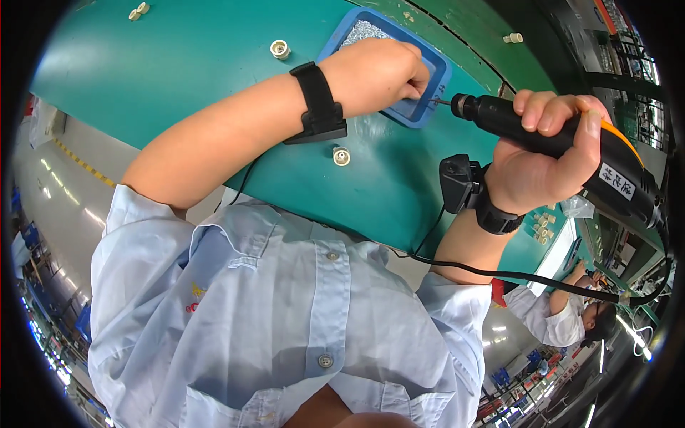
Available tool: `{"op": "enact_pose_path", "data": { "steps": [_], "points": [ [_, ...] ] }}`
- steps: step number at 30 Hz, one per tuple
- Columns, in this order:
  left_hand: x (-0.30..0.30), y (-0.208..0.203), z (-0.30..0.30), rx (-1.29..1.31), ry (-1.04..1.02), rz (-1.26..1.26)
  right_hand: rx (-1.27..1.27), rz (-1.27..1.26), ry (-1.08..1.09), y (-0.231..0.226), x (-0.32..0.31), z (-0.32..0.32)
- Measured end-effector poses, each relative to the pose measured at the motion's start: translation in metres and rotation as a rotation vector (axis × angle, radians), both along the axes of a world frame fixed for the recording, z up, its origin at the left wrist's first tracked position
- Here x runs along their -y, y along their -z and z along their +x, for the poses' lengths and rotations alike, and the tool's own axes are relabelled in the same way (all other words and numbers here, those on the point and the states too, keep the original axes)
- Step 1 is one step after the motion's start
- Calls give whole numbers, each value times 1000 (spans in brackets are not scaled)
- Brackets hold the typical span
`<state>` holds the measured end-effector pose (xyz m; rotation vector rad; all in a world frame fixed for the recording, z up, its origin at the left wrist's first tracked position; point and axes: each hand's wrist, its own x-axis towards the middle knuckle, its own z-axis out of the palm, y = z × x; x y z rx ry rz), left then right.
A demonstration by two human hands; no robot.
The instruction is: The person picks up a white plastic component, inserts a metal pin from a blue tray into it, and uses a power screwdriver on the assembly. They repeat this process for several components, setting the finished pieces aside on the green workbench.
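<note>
My left hand [374, 75] reaches over a blue plastic tray [444, 70], its fingers curled and pinched together inside the near right part. Whatever lies between those fingertips is hidden. A heap of small silvery metal pieces [362, 31], probably screws, fills the tray's far left part. In my right hand [546, 160] is a black electric screwdriver [492, 114], held sideways with the fingers wrapped round its body. Its thin bit points left, close to the tray's right rim. Two cream round fittings stand on the green mat, one [280, 49] left of the tray, another [342, 156] nearer me.
More cream fittings [139, 11] lie at the far left, with one [514, 38] at the far right and a cluster [544, 228] beyond my right forearm. A black cable [528, 274] loops below my right arm. At the right, another person [556, 314] works along the bench.
</note>
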<state>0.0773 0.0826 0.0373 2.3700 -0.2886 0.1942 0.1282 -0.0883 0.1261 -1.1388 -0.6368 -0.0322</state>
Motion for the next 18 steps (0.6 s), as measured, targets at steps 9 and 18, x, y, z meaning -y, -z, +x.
{"op": "enact_pose_path", "data": {
  "steps": [9,18],
  "points": [
    [-6,8,-1,90,-8,-92,26,61,9,-5,9,-2],
    [2,-19,-47,8,53,-520,37,163,-321,-25,28,-34]
  ]
}}
